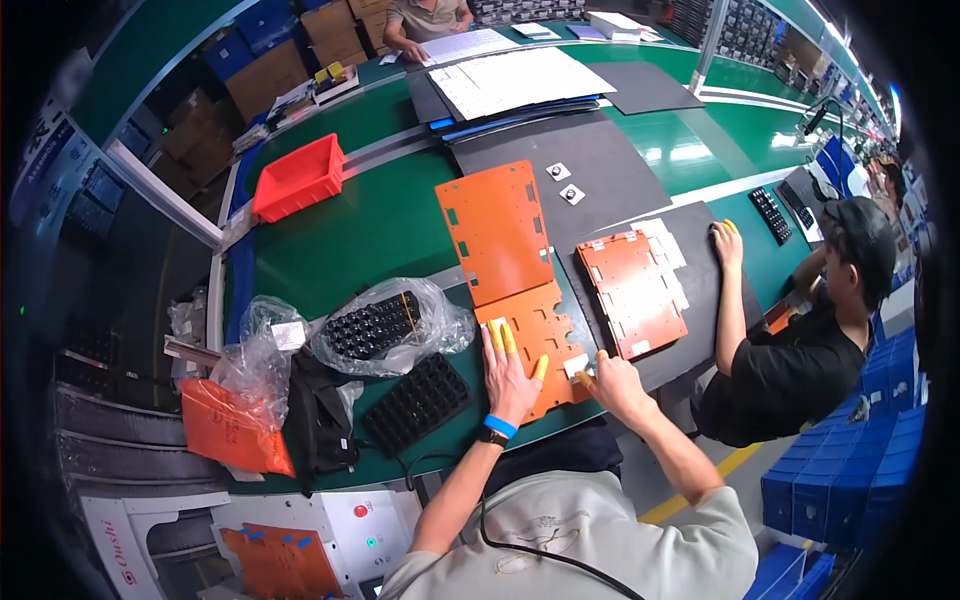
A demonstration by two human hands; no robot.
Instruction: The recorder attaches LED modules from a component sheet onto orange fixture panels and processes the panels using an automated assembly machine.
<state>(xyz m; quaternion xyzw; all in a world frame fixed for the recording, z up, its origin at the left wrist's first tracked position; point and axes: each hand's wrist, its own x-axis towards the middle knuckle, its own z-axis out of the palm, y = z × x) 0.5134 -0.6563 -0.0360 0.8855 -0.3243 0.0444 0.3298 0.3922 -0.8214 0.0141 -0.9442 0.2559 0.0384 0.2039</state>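
A flat orange panel with cut-outs lies in front of me at the bench edge. My left hand, with yellow finger covers, rests flat and spread on its left part, next to a small white patch. At the panel's right near side, my right hand has its fingers closed at a small white piece against the orange surface. Fingers partly hide how that piece is gripped. Beyond, a second orange panel adjoins the first one's far edge. A stack of orange panels with white pieces along its edges sits to the right.
Left are a black tray, another black tray in clear plastic, an orange bag and a red bin. Two small white squares lie on the grey mat. Large white sheets are stacked behind. A co-worker's hand is right of the orange stack.
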